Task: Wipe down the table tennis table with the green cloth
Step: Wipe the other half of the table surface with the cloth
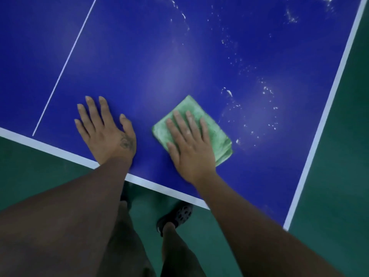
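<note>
A person leans over the near right corner of a blue counter (159,56) marked out for table tennis. The right hand (189,144) lies flat, fingers straight, on a folded green cloth (216,134) at lower centre of the frame. It presses the cloth down without clutching it. The left hand (107,132), just left of it, is spread palm-down on the bare surface near the white end line, grasping nothing.

White specks and smears (265,92) run from the top of the frame down to just right of the cloth, so most of the wiping looks undone. With only a flat palm on it, the cloth could slide out or unfold on a quick stroke. A sweep toward the right edge would likely push the residue onto the green floor (339,176), and a loaded cloth may simply spread the marks around. No container of any kind shows in the frame, so there is nothing in sight to catch the debris.
</note>
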{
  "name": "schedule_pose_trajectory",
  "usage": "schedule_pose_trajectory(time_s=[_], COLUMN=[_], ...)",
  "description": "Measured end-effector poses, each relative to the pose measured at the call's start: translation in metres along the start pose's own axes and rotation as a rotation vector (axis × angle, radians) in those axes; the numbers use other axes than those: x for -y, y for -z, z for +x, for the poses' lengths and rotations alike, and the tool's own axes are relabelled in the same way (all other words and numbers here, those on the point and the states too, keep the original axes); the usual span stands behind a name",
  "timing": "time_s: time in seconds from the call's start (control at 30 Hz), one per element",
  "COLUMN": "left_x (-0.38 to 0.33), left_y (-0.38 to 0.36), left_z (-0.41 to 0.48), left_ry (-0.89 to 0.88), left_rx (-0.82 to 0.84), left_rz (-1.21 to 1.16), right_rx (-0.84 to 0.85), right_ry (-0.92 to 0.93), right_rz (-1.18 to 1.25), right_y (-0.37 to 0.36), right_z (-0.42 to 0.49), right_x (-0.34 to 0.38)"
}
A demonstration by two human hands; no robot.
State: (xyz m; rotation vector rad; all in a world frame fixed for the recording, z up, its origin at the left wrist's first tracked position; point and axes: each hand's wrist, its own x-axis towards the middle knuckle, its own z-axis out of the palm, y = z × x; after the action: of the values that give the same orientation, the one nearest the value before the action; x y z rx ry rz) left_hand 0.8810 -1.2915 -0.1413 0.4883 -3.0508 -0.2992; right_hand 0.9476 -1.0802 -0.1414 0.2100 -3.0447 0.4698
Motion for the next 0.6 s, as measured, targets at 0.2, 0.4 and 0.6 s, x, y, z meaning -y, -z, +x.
schedule_pose_trajectory(time_s=[0.2, 0.4, 0.6], left_x=[-0.001, 0.004, 0.005], left_y=[0.001, -0.005, -0.006], left_z=[0.0, 0.001, 0.002], left_ry=[-0.009, -0.01, -0.018], left_rx=[-0.022, -0.044, -0.064], left_rz=[-0.021, -0.006, -0.009], right_rx=[0.141, 0.223, 0.219], right_ry=[0.183, 0.354, 0.379], right_rz=[0.042, 0.022, -0.042], right_y=[0.023, 0.035, 0.046], right_z=[-0.084, -0.037, 0.029], right_x=[-0.04, -0.088, -0.119])
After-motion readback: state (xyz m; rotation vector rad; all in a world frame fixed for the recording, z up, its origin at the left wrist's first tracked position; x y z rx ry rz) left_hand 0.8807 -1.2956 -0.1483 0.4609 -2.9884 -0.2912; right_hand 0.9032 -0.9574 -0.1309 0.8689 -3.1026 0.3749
